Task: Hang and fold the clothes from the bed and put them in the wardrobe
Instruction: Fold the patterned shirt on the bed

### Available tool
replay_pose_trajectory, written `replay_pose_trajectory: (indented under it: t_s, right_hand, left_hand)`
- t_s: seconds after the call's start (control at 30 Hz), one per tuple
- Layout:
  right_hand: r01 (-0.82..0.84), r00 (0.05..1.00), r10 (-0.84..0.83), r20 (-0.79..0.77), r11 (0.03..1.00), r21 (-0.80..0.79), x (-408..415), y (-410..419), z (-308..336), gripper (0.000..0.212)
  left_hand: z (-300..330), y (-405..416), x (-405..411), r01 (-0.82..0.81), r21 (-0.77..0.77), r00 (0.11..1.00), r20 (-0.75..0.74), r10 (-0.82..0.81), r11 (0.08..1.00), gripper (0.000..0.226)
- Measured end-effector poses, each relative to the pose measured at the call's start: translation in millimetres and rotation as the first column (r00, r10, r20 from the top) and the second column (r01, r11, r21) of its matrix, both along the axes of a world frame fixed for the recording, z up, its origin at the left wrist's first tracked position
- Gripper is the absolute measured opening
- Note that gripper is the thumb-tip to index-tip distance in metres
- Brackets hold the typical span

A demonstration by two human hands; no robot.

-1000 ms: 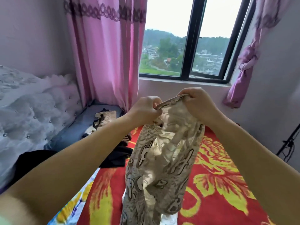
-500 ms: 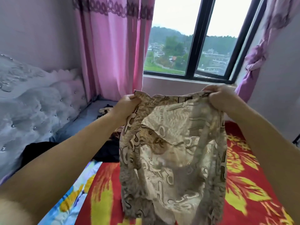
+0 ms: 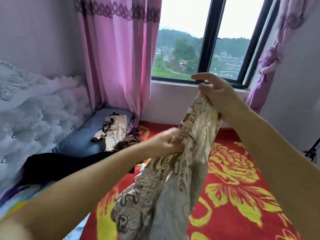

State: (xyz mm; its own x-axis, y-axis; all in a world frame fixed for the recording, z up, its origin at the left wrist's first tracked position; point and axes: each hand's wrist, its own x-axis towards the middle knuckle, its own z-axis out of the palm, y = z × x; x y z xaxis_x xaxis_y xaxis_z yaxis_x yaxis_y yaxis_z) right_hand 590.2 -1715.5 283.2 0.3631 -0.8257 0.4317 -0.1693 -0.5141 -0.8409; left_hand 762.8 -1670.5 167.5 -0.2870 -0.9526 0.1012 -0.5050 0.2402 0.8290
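Gripping the beige patterned garment (image 3: 188, 153) at its top with the right hand (image 3: 220, 99), index finger sticking out straight; pinching a fold lower down with the left hand (image 3: 166, 144). Hanging bunched over the red floral bedspread (image 3: 242, 179), bare toward the wall, other clothes (image 3: 112, 132) lying near the headboard. Reading "MUSIC" partly on the cloth. Now gathered narrow, having been spread wide between both hands half a second ago.
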Motion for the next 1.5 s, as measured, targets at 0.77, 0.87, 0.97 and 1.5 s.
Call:
replay_pose_trajectory:
  t_s: [0.77,0.87,0.97,1.5]
  right_hand:
    - [0.181,0.235,-0.398,-0.887,0.914,-0.362,-89.7,-27.1,-61.0,0.031]
    - [0.193,0.342,-0.392,-0.854,0.919,-0.344,-87.0,-25.5,-56.4,0.021]
    - [0.242,0.422,-0.364,-0.830,0.928,-0.284,-76.0,-19.6,-53.0,0.021]
    - [-0.087,0.850,0.267,-0.454,0.921,0.379,-54.8,-18.0,-54.8,0.005]
  left_hand:
    - [-17.5,-22.5,100.8,-0.233,-0.590,0.741,0.406,0.534,0.773,0.026]
    - [8.2,-18.2,96.0,-0.207,-0.572,0.727,0.453,0.516,0.794,0.022]
    - [30.2,-13.5,84.6,-0.290,-0.487,0.712,0.466,0.526,0.824,0.023]
    - [52.9,4.4,76.2,-0.236,0.095,0.941,0.269,0.203,0.967,0.018]
